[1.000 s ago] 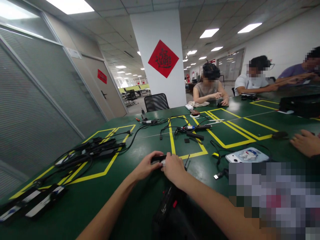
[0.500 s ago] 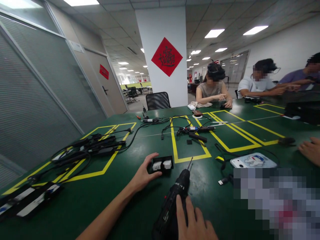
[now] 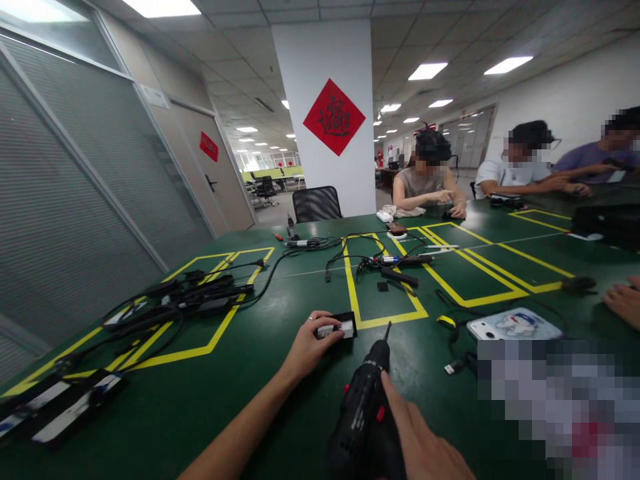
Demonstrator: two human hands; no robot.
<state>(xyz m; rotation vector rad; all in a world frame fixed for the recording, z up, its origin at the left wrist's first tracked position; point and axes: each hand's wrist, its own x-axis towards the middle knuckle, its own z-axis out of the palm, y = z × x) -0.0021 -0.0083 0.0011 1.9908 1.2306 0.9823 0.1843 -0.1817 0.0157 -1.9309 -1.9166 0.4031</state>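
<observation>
My left hand (image 3: 313,343) is closed at the left end of a small black box (image 3: 355,325). Its thumb and fingertips reach over the rim, around small white blocks (image 3: 347,328) inside; whether they pinch a block or the box wall is partly hidden. My right hand (image 3: 425,430) is on a black cordless drill (image 3: 357,413) with red buttons, its index finger stretched along the body and its other fingers hidden behind it. A thin bit (image 3: 389,331) in the chuck points away from me, just right of the box.
Yellow tape (image 3: 353,293) marks rectangles on the green table (image 3: 260,387). Black cabled devices (image 3: 200,297) lie left; a pen-like tool (image 3: 405,259) and cables lie ahead. A phone (image 3: 515,324) and USB plug (image 3: 454,367) are right. Another person's hand (image 3: 624,300) rests at the right edge.
My left hand has gone from spread beside the box to closed over its left end, and the box has shifted slightly right. The drill and my right hand have moved right.
</observation>
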